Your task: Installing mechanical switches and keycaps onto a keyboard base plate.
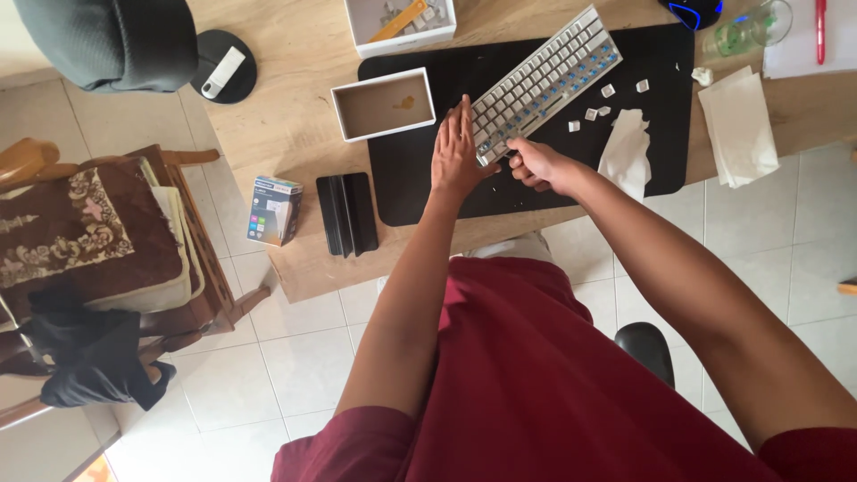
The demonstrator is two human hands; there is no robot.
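The keyboard (544,85) lies on the mat (420,183), its near end between the left hand (457,153) and right hand (536,165). Loose keycaps (607,91) and a tissue (625,152) lie right of the right hand; an open box (384,104) sits left of the left hand.

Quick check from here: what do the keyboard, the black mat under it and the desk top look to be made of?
Keyboard: apparently matte white plastic, moulded keycaps, blue parts showing where caps are off. Black mat: probably soft fabric or rubber, flat and dull. Desk: light wood or wood-look laminate, grain visible.
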